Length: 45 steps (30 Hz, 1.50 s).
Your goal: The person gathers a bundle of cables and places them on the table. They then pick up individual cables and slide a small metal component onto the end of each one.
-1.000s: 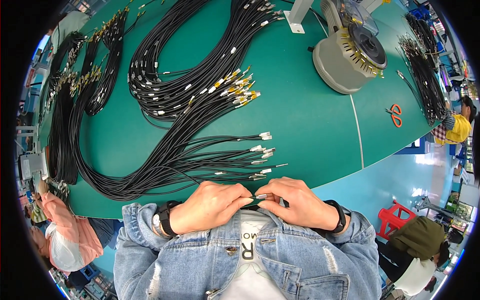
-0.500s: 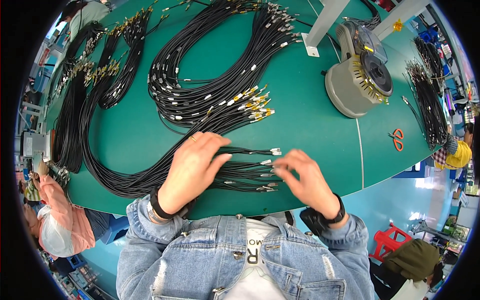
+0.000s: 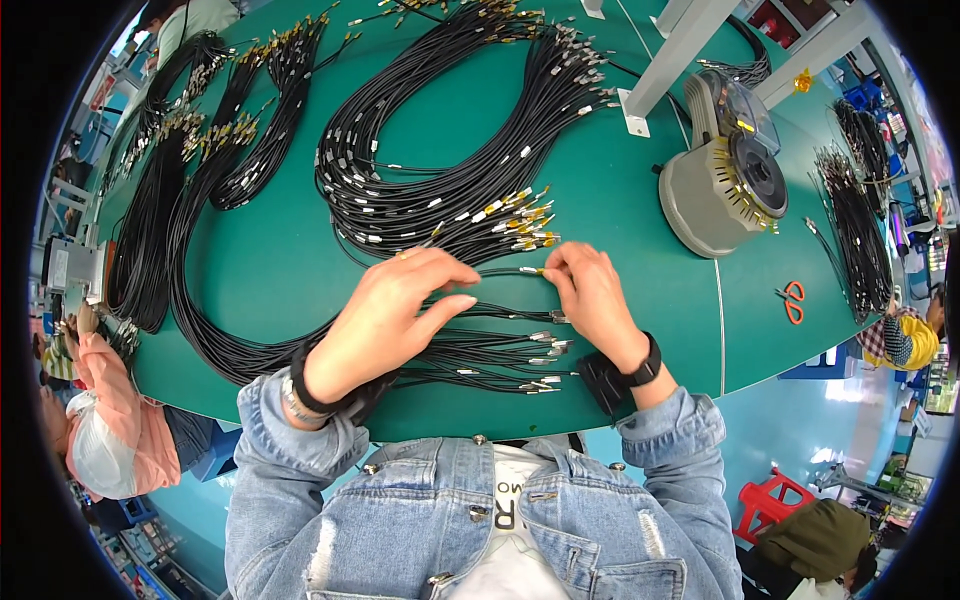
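Observation:
My right hand (image 3: 594,297) pinches the tipped end of one black cable (image 3: 505,271) between thumb and fingers. That cable runs leftward to the fingertips of my left hand (image 3: 392,318), which arches over the bundle with its thumb stretched out apart from the fingers. What lies beneath the left palm is hidden. Below the hands, several cable ends with white tags (image 3: 545,345) fan out toward the right near the table's front edge. Behind them, a big looped bundle of black cables (image 3: 400,190) lies with white and yellow tags on its ends.
On the right of the green table (image 3: 620,200) stands a grey round machine with a black reel (image 3: 715,185). Orange-handled scissors (image 3: 793,302) lie beside it. Metal posts (image 3: 670,75) rise at the back. More cable bundles (image 3: 145,240) lie at left and far right (image 3: 855,230).
My right hand has moved away from me and now pinches a single cable end above the fanned ones. My left hand has shifted only slightly. The whole view has moved a little.

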Each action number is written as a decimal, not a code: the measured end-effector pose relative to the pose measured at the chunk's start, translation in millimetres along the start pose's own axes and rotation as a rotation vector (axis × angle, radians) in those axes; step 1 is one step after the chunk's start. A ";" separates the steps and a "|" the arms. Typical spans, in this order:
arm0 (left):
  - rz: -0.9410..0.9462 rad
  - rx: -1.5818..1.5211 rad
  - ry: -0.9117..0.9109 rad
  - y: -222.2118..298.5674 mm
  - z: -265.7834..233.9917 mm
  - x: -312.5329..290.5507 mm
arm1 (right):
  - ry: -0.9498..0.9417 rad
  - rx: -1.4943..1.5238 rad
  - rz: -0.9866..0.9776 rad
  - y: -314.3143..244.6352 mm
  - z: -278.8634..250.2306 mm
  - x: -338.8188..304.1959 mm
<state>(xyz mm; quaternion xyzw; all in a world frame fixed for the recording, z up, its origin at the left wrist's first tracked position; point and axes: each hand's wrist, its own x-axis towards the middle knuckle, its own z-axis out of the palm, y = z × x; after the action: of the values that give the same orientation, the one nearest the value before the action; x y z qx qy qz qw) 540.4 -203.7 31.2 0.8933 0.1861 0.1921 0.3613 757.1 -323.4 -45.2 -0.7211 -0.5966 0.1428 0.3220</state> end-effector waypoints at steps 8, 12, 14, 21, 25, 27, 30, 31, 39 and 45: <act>0.238 0.193 0.062 -2.8 60.4 12.1 | -0.213 0.867 0.501 -33.5 -30.8 -32.4; 0.291 0.200 0.087 -6.1 70.6 3.1 | -0.268 1.057 0.570 -30.4 -32.4 -36.4; 0.313 0.205 0.110 -7.8 73.4 1.9 | -0.282 1.088 0.588 -30.1 -32.6 -37.4; 0.401 0.261 0.184 -7.5 75.7 2.6 | -0.328 1.213 0.667 -30.9 -34.8 -37.3; 0.324 0.170 0.147 -3.9 70.7 1.1 | -0.288 1.125 0.577 -35.3 -33.3 -38.8; 0.309 0.127 0.149 -6.1 72.3 -0.1 | -0.281 1.065 0.562 -39.1 -34.1 -39.0; 0.279 0.034 0.149 -6.1 73.2 -0.3 | -0.263 0.944 0.540 -44.0 -35.9 -40.5; 0.276 0.058 0.147 -4.8 72.4 -0.6 | -0.255 0.914 0.538 -44.6 -35.9 -41.2; 0.290 0.175 0.173 2.9 72.7 -1.2 | -0.237 0.883 0.560 -47.7 -37.8 -40.9; 0.310 0.133 0.176 2.3 77.9 -2.3 | -0.229 0.834 0.567 -48.2 -38.2 -43.2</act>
<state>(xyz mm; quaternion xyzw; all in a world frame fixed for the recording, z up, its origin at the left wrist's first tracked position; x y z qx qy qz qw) 576.1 -251.0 -19.4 0.9128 0.0893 0.3103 0.2500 731.9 -371.9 6.5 -0.6446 -0.3013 0.5284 0.4631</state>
